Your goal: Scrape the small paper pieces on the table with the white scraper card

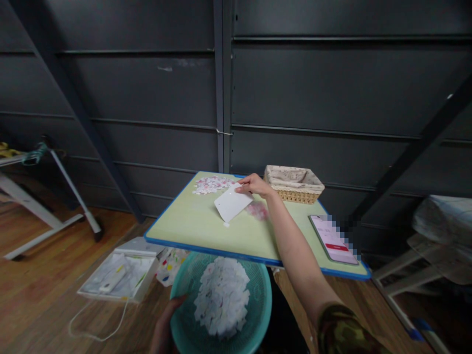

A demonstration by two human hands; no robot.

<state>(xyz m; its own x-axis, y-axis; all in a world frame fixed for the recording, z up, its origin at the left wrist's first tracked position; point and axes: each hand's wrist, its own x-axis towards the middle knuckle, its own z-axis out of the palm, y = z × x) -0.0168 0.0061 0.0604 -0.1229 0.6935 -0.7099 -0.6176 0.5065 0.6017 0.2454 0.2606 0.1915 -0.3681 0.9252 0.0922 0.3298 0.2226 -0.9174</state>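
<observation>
My right hand (254, 186) pinches the upper edge of a white card (232, 202), tilted just over the yellow-green tabletop (177, 223). Beneath the card's lower corner lies a small white paper scrap (226, 224). A pile of white and pink paper bits (212, 184) sits at the table's far left, and a pinkish patch (258, 210) shows beside my wrist. Below the table's front edge, my left hand (169, 317) grips the left rim of a teal plastic basket (263, 300). White paper scraps (221, 295) are heaped in it.
A cloth-lined wicker basket (300, 195) stands at the table's back right, with a phone (334, 240) nearer the front. On the wooden floor to the left is an open white box (118, 275) with a cord. Dark metal panels (165, 93) rise behind the table.
</observation>
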